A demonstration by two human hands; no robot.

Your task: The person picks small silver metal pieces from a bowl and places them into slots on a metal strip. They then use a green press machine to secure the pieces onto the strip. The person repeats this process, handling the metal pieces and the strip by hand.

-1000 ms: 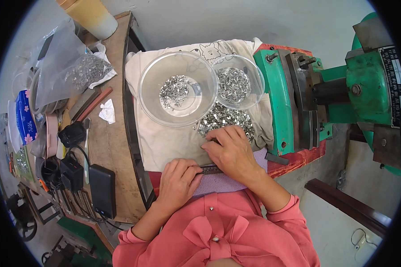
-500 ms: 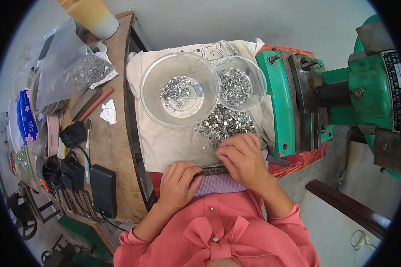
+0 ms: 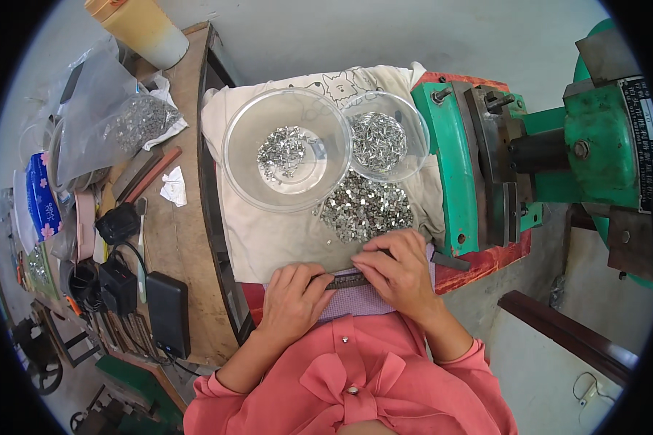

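Note:
A dark, narrow metal strip with a row of small marks or slots lies across the near edge of the cloth. My left hand grips its left end between thumb and fingers. Over its right part, my right hand has thumb and fingertips pinched together; whatever is between them is too small to tell. Just beyond my right hand is a loose pile of small shiny metal pieces. Behind it stand a large clear round tub with metal bits and a smaller clear bowl holding thin metal pins.
A green machine vise stands to the right. A beige cloth covers the work surface. On the wooden table at left are a black power bank, cables, files, a plastic bag and a yellowish container.
My right hand has come down slightly onto the strip, its fingertips closer to it. My left hand stays on the strip's left end. The whole view has shifted a little.

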